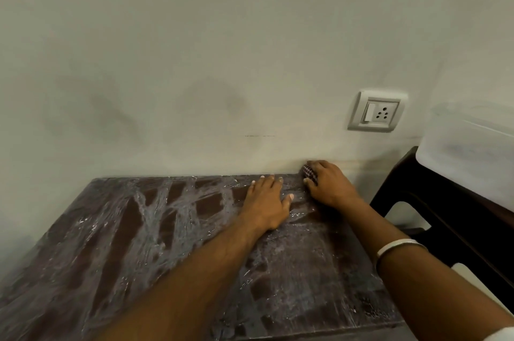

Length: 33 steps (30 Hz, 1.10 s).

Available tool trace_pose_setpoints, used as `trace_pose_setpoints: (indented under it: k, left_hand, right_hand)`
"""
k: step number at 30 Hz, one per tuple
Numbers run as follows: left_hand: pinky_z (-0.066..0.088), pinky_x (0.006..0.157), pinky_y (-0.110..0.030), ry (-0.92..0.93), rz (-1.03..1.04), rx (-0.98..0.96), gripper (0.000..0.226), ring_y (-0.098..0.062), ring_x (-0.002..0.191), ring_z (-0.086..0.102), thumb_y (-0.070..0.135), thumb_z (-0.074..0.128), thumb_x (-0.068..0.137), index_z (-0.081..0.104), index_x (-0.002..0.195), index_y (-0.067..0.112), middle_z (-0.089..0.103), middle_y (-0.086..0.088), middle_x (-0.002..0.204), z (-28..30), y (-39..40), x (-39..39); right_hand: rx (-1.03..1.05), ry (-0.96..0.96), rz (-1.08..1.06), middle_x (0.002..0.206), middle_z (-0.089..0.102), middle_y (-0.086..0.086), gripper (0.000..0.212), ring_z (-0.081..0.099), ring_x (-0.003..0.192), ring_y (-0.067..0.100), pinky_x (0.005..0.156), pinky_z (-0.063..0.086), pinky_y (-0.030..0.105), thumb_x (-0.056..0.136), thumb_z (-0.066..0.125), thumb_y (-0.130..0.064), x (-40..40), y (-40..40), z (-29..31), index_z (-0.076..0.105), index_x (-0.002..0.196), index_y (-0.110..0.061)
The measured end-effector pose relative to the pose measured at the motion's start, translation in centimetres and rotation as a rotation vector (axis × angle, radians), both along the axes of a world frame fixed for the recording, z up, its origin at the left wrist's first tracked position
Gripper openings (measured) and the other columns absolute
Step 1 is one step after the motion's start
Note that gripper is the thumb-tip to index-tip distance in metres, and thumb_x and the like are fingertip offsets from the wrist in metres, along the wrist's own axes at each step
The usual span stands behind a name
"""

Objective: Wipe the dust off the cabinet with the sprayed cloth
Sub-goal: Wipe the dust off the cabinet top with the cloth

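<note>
Head view. The cabinet (172,243) top is dark brown wood, flat and rectangular, coated in grey dust with pale smeared streaks crossing it and white flecks scattered about; bare brown patches show between the streaks, mostly toward the cabinet's left half.

The right hand (328,184) sits at the cabinet's far right corner, against the wall (222,48). Its grip is closed around a bunched cloth (309,171), dark with a small checked pattern; only a wad shows past the fingers. Judged: bunching gives a firm pad for pressing into the corner.

The left hand (268,205) lies flat on the cabinet top just beside the right hand, fingers straight and spread, holding nothing. Likely bracing the reach.

A pale bangle (395,247) circles the right forearm.

On the wall above the cabinet's right end, a white switch-and-socket plate (375,112). Right of the cabinet, a dark chair (445,201), and above it something white and blurred, not identifiable.

Most of the top looks unwiped.
</note>
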State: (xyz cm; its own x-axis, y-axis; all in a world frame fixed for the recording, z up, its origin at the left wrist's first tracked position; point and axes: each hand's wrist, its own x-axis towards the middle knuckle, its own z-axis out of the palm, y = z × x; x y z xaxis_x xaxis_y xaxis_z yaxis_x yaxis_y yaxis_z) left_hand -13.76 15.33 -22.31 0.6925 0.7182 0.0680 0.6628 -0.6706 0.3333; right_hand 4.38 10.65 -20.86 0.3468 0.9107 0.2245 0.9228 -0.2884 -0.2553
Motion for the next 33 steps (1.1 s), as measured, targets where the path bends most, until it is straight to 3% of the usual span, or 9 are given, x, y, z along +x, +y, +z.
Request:
trace_pose_setpoints:
  k: [6,10,18,22,26,33]
  left_hand:
    - [0.003,0.121,-0.043,0.028,0.032,-0.008,0.063,-0.026,0.148,0.008,0.048,0.026,0.1,0.015,0.154,0.017,0.011,-0.007,0.161,-0.1,0.7,0.5]
    - [0.002,0.121,-0.043,0.031,0.036,-0.014,0.063,-0.027,0.148,0.007,0.048,0.026,0.1,0.014,0.154,0.017,0.01,-0.007,0.162,-0.2,1.1,0.5]
    - [0.002,0.121,-0.044,0.028,0.038,-0.01,0.062,-0.027,0.149,0.005,0.047,0.026,0.1,0.014,0.153,0.016,0.01,-0.007,0.162,-0.2,1.0,0.3]
    - [0.001,0.121,-0.045,0.037,0.034,0.005,0.062,-0.026,0.149,0.005,0.047,0.026,0.101,0.013,0.154,0.016,0.01,-0.007,0.162,-0.3,1.5,-0.4]
    - [0.001,0.121,-0.044,0.035,0.045,-0.007,0.063,-0.024,0.149,0.004,0.048,0.026,0.1,0.013,0.154,0.018,0.01,-0.005,0.162,-0.4,1.7,-1.1]
    - [-0.001,0.121,-0.044,0.033,0.043,-0.002,0.062,-0.023,0.149,0.002,0.05,0.023,0.1,0.012,0.154,0.02,0.008,-0.003,0.162,-0.8,1.3,-1.8]
  right_hand:
    - [0.034,0.0,0.09,0.136,0.054,0.006,0.048,0.052,0.12,0.025,0.103,0.038,0.032,0.091,0.059,-0.03,2.1,-1.1,-0.3,0.053,0.137,-0.017]
    - [0.051,0.028,-0.015,0.138,0.052,0.01,0.048,0.05,0.123,0.027,0.105,0.034,0.03,0.092,0.059,-0.025,2.3,0.0,-0.2,0.052,0.138,-0.013]
    - [0.063,0.058,0.097,0.135,0.055,0.003,0.046,0.054,0.116,0.021,0.099,0.037,0.026,0.09,0.062,-0.03,2.5,-1.2,-0.6,0.055,0.135,-0.02]
    - [0.078,0.06,0.003,0.135,0.054,0.009,0.046,0.052,0.12,0.026,0.103,0.035,0.027,0.092,0.06,-0.025,2.2,0.0,-0.4,0.054,0.136,-0.014]
    - [0.069,0.072,0.111,0.137,0.053,0.004,0.047,0.052,0.121,0.022,0.107,0.038,0.034,0.092,0.059,-0.028,0.4,-0.8,-0.7,0.053,0.137,-0.018]
    - [0.083,0.111,0.03,0.135,0.055,0.01,0.046,0.052,0.121,0.026,0.106,0.034,0.027,0.092,0.062,-0.024,2.4,-1.8,-0.8,0.055,0.136,-0.013]
